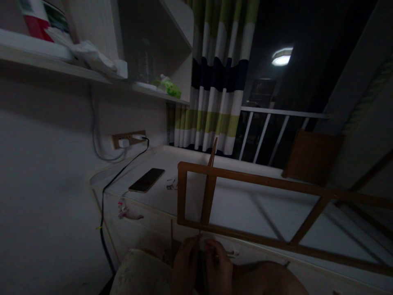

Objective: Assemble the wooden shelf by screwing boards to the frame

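Observation:
A brown wooden frame [254, 238] with crossbars rests on the white desktop, its lower rail along the front edge. Just below that rail, where a crossbar meets it, my left hand [186, 257] is closed in a pinch. A thin sliver shows between its fingertips and the rail, too dark to name. My right hand [218, 260] is beside it, fingers curled in and thumb side close to the left hand; whatever it holds is hidden. Several small screws [172, 184] lie on the desktop left of the frame.
A phone [147, 180] lies at the desk's left, near a black cable [102, 213] running from a wall socket [129, 139]. A brown wooden panel [313, 157] leans at the far right. Shelves [153, 92] overhang the left; a striped curtain [219, 102] hangs behind.

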The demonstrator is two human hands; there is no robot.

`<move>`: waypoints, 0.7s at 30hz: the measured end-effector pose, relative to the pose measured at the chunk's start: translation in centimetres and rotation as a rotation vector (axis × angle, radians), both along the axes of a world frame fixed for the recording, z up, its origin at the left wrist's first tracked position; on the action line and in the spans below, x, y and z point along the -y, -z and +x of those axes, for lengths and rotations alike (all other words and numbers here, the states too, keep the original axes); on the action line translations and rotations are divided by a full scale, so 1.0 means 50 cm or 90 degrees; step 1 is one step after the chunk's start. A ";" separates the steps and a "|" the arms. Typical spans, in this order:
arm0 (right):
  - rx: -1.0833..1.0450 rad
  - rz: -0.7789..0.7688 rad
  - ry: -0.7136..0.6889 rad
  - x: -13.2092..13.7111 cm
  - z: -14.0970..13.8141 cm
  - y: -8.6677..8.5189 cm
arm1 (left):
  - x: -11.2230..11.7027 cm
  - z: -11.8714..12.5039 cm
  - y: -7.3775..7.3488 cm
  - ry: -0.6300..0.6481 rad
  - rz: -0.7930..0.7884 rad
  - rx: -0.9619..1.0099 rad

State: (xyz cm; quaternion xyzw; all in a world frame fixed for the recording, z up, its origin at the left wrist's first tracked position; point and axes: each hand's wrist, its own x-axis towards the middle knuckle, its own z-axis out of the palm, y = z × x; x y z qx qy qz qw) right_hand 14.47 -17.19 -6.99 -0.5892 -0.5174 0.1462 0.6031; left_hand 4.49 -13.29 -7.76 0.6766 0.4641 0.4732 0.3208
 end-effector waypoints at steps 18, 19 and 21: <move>0.478 0.025 0.082 -0.029 -0.029 -0.046 | -0.009 -0.028 -0.020 -0.108 0.096 0.010; 0.479 0.020 0.074 -0.030 -0.029 -0.048 | -0.010 -0.030 -0.026 -0.106 0.106 0.013; 0.468 0.012 0.066 -0.032 -0.031 -0.050 | -0.006 -0.031 -0.042 -0.101 0.126 0.026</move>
